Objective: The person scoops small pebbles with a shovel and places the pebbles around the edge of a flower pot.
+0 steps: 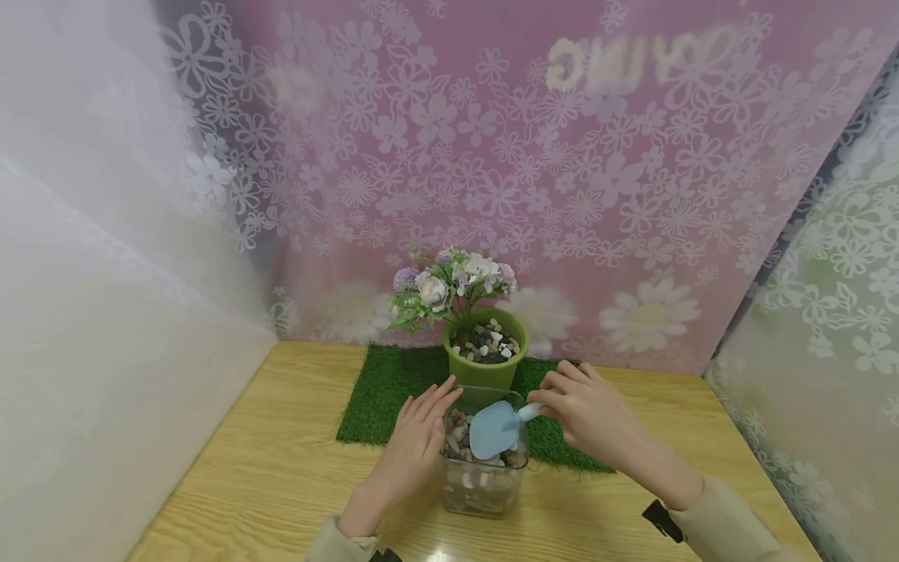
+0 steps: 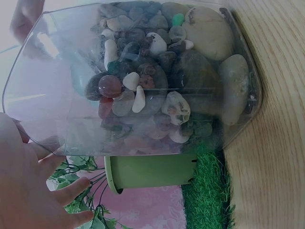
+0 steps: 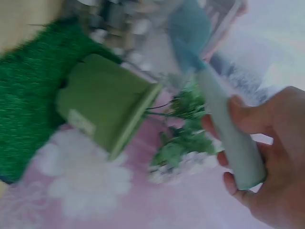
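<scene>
My right hand (image 1: 588, 412) grips the pale handle of a small blue toy shovel (image 1: 494, 431), its blade tilted over the mouth of a clear plastic container (image 1: 483, 507). In the right wrist view, fingers and thumb wrap around the shovel's handle (image 3: 228, 133). Mixed stones (image 2: 143, 71) fill the lower part of the container, seen through its wall in the left wrist view. My left hand (image 1: 416, 435) rests with fairly straight fingers against the container's left rim. Just behind the container stands a green flower pot (image 1: 485, 376) with pebbles (image 1: 485, 343) inside.
White and purple flowers (image 1: 453, 285) with green leaves lean left out of the pot. Under the pot lies a green artificial grass mat (image 1: 382, 390) on the wooden table (image 1: 267, 460). A pink floral curtain (image 1: 456, 179) hangs behind, with pale sheets at both sides.
</scene>
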The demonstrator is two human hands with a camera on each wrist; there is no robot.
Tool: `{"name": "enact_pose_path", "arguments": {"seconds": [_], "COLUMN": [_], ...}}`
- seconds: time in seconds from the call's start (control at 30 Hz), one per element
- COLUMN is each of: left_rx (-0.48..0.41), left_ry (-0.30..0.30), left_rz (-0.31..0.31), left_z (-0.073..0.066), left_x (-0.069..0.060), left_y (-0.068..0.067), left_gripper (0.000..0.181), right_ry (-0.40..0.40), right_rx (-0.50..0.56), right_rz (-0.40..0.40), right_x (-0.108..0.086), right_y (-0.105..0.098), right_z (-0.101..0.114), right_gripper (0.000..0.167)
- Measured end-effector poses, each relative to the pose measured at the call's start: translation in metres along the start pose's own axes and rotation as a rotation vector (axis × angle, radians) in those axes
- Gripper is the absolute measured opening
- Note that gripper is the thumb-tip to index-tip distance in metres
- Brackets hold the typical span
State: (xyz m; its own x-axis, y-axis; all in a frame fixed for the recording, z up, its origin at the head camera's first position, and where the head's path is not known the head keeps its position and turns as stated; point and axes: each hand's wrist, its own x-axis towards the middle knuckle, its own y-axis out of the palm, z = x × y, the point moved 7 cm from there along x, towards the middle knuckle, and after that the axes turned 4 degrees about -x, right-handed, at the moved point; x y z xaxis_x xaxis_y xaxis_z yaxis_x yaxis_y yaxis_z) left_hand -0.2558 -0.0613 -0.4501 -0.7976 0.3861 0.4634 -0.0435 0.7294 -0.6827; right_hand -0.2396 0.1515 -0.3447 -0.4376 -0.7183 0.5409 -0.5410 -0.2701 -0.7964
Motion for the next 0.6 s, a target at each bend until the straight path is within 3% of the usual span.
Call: {"name": "enact_pose_path", "arguments": {"seconds": [0.13,0.27,0.43,0.6], "left_rx": [-0.003,-0.007,0.004,0.010], "left_ry": [-0.004,-0.015,-0.010,0.000], "left_rz": [0.004,0.026,0.017,0.009], "left_z": [0.000,0.002,0.001,0.001], "left_x": [0.000,0.001,0.000,0.001], "left_y": [0.000,0.002,0.001,0.001], "left_gripper": [0.051,0.051,0.050,0.050], "right_ry": [-0.068,-0.063,0.028,0.063], "right_rx": [-0.079,-0.064,0.063,0.130], "right_rz": [0.119,0.163,0.123,0.055], "right_x": [0.018,0.021,0.010,0.003], "right_y": [0.006,0.012,0.015,0.019], "right_z": [0.015,0.022,0.019,0.019], "right_gripper": [0.016,0.015,0.018,0.020]}}
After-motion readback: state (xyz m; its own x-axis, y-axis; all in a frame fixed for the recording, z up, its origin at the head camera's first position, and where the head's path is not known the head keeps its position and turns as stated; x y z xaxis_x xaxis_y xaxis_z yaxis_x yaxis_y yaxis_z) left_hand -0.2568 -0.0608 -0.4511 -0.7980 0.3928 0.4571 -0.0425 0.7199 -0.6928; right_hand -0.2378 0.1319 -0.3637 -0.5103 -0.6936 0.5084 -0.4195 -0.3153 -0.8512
